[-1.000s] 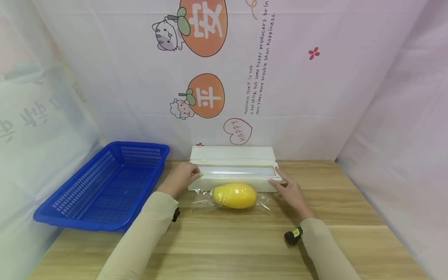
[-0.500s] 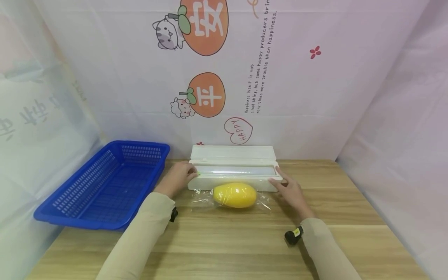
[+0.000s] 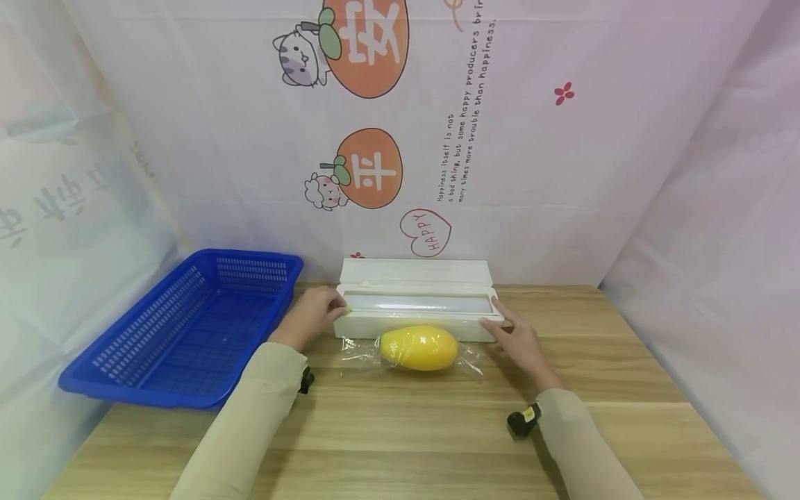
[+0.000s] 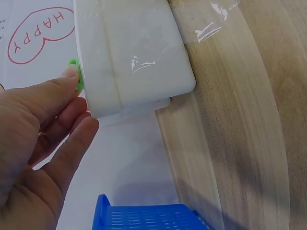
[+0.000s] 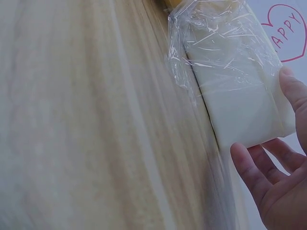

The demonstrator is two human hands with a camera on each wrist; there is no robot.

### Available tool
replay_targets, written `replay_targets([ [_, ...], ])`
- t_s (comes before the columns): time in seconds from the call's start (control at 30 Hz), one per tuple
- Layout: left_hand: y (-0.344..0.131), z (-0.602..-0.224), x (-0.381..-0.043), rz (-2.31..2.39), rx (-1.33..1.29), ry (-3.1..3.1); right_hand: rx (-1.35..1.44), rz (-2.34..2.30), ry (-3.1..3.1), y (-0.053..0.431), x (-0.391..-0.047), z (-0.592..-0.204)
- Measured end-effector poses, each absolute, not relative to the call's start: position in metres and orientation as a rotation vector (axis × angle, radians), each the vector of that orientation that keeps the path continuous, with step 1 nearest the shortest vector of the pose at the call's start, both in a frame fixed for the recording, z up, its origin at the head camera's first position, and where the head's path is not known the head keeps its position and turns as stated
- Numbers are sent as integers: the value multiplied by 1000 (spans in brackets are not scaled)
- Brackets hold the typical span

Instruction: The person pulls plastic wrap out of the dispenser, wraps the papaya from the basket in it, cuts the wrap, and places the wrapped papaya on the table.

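Observation:
A long white cling film dispenser (image 3: 406, 328) stands with its lid (image 3: 417, 272) raised, a film roll (image 3: 419, 304) visible inside. At its left end my left hand (image 3: 310, 316) pinches a small green slide cutter (image 4: 76, 74); in the left wrist view the thumb presses it against the edge and the fingertips lie by the box's corner. My right hand (image 3: 520, 342) grips the other end, thumb at the front and fingers around the end, as the right wrist view also shows. Just before the dispenser lies a yellow, papaya-like fruit (image 3: 419, 348), wrapped in clear film (image 3: 360, 353) that bunches out at both sides.
A blue perforated plastic basket (image 3: 215, 397) stands on the left of the wooden table (image 3: 400, 430), close to the left forearm. Behind the dispenser hangs a white printed cloth (image 3: 531, 173), and similar cloth encloses both sides.
My left hand has slid a little to the left, the green cutter moving with it to the dispenser's left end. My right hand, the fruit and the basket stay in place.

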State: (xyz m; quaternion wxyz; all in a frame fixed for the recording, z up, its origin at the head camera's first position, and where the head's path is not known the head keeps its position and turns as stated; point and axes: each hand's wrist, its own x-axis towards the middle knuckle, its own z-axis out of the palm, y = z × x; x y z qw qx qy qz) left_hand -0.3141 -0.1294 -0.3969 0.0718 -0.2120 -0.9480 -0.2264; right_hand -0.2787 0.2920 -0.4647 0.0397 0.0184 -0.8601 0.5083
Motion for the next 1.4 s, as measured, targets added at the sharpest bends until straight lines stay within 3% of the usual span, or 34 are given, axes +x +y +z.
replay_targets([
  [1.0,-142,-410,-315,-811,-583,-2749,35,1556,-2625,292,-278,-463],
  [1.4,-148,-414,-315,-993,-407,-2818,38,1581,-2640,292,-277,-464],
])
